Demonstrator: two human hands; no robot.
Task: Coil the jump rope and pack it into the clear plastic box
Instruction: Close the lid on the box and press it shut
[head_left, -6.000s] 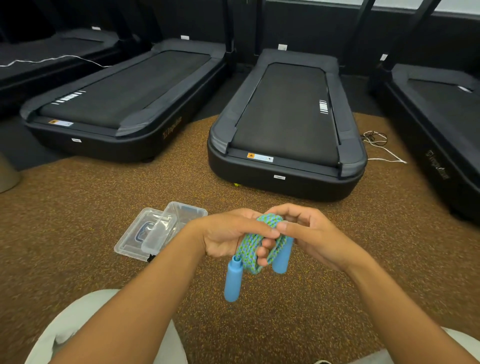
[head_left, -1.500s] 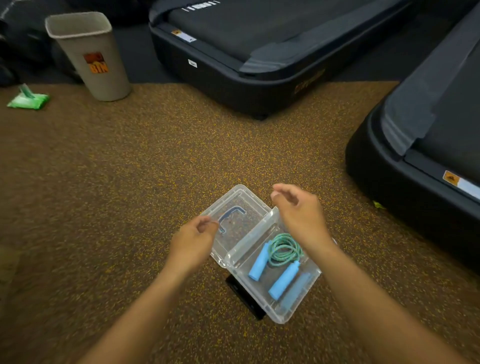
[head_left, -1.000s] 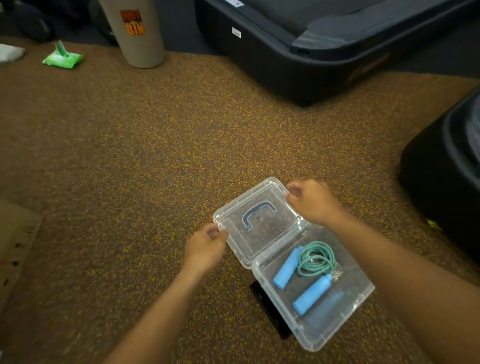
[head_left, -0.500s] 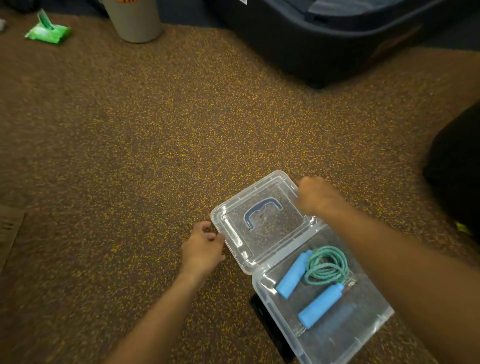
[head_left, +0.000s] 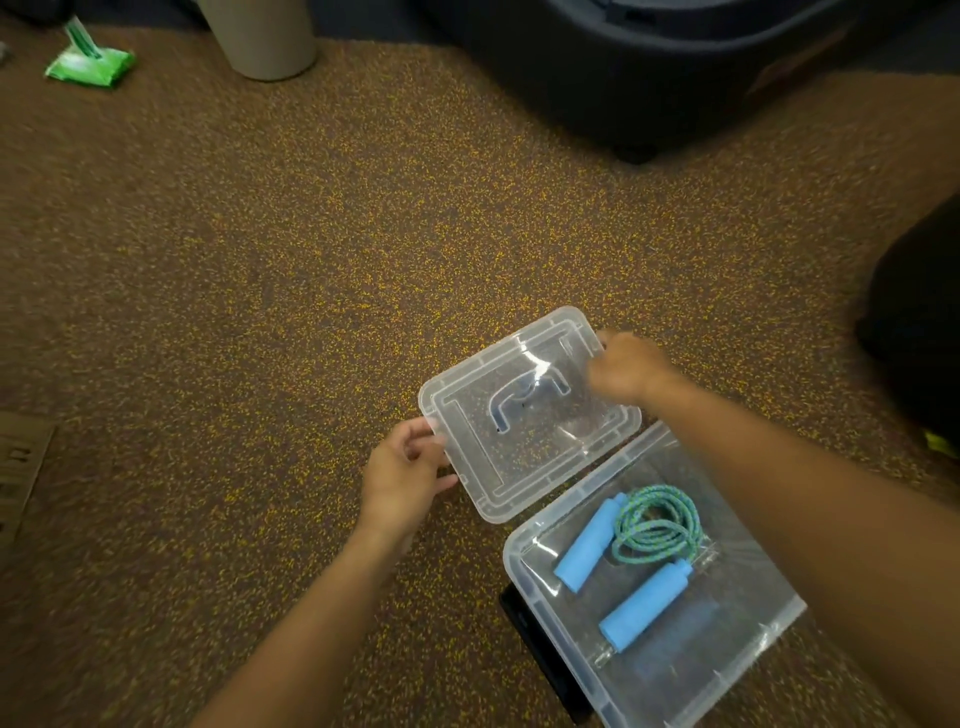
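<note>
Two blue handles lie side by side in the clear plastic box (head_left: 524, 564), with the green cord of the jump rope (head_left: 655, 525) wound into a small loop against their far ends. The coiling looks done and the rope sits wholly inside the walls, nearer the person than either set of fingertips and just under the right forearm. Laid flat like that, nothing rises above the rim, which should let the cover seat without pinching the cord.

Beyond the box, the lid (head_left: 524, 452) is held by two opposite edges. The left hand (head_left: 408, 475) pinches its near-left edge, fingers closed on the plastic with the thumb on top. The right hand (head_left: 626, 371) grips the far-right corner, fingers curled onto the rim; blur hides exactly how they wrap it. A hold on both sides keeps the thin panel level, so it can be swung back over the opening squarely; that seems to be the step in hand.

Further out from the fingertips the speckled floor (head_left: 260, 260) runs to a beige bin (head_left: 260, 36), a green packet (head_left: 91, 60) and the dark base of a treadmill (head_left: 649, 78).
</note>
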